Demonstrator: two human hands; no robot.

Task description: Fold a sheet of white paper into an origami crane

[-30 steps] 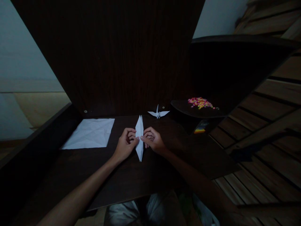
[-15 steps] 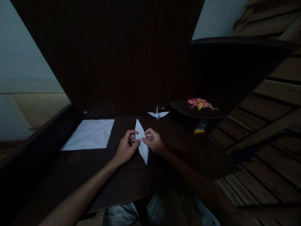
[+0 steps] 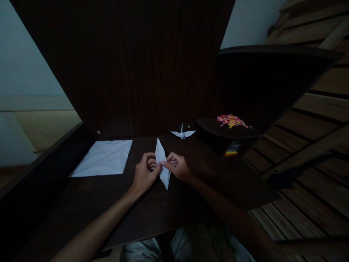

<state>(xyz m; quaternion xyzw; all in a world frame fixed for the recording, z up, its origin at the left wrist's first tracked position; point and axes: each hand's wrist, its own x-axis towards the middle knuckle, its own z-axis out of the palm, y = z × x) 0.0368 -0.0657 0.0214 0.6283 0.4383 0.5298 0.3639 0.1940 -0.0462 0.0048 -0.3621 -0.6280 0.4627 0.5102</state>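
A long, narrow folded white paper [image 3: 161, 163], pointed at both ends, stands between my hands above the dark wooden desk [image 3: 152, 211]. My left hand [image 3: 144, 174] pinches its left edge at the middle. My right hand [image 3: 177, 166] pinches the right edge at the same height, thumb and forefinger meeting on the paper. The piece leans slightly, top end to the left. A finished white paper crane [image 3: 183, 133] sits on the desk just beyond my hands.
A creased white paper sheet [image 3: 103, 158] lies flat at the desk's left. A small dark shelf [image 3: 218, 128] at the right carries a heap of tiny pink and yellow bits [image 3: 231, 120]. A tall dark back panel [image 3: 131, 65] rises behind. Wooden slats [image 3: 305, 138] fill the right.
The folded paper went from upright to tilted, its lower tip swinging right and then partly back. Both hands kept their pinch and shifted slightly toward the far side.
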